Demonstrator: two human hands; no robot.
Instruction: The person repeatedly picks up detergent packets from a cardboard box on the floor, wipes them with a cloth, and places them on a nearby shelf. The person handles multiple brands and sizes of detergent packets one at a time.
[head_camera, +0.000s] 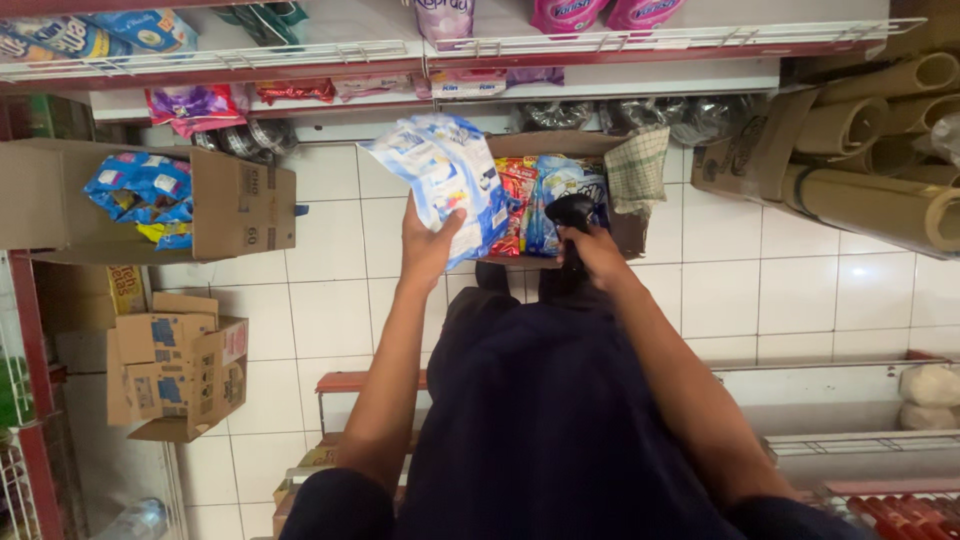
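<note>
Nearest, the person's dark blue clothing (545, 420) fills the bottom middle of the view, with both bare arms reaching away over a white tiled floor (790, 290). At the near left stands a small stack of cardboard boxes (175, 370) with blue printing. At the near right a wire shelf (850, 445) holds pale round things that are too blurred to tell, and a row of red packets (905, 510) sits in the corner.

Farther out, the left hand (428, 240) is closed on the lower edge of a blue and white packet (445, 180), thumb on its face, holding it up above the floor just left of an open box. The right hand (592, 250) is wrapped around a black handheld device (572, 215), which points toward that box. The open cardboard box (545, 145) lies just beyond both hands and is packed with red and blue packets (535, 200); a checked cloth (637, 165) hangs over its right edge.

To the far left another open cardboard box (245, 205) holds blue packets (140, 190). On the far right lie thick brown cardboard rolls (880, 190). Farthest away, wire-fronted shelves (400, 50) carry blue, pink and purple pouches.
</note>
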